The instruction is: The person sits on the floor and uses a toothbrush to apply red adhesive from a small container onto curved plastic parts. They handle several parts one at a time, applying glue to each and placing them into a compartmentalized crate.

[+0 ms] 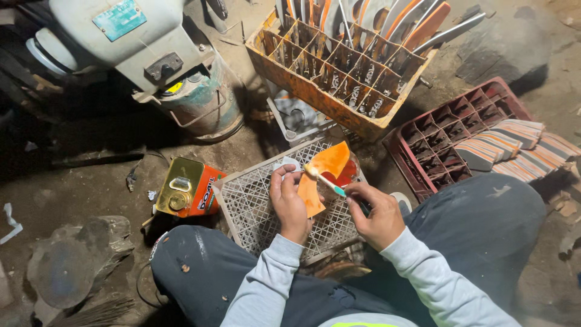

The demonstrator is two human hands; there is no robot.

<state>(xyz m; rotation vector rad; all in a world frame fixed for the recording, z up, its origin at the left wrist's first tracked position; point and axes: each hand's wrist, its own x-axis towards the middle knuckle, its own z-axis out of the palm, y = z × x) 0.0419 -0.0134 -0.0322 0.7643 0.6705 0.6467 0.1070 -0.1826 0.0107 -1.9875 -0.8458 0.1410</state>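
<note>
At the centre of the frame an orange-coated knife blade [311, 195] is pinched in the closed left hand [289, 203], while a small brush [324, 180] is gripped by the closed right hand [376, 215] and laid on the blade above a white mesh crate [248, 203]. The blade is judged stiff, light, sharp along its edge and slippery where wet, so it is best held by the uncoated end. Room is hemmed in by an orange divided crate of blades [339, 66] above, a red crate [451, 136] at right and an orange tin [187, 188] at left, with open floor at lower left.
</note>
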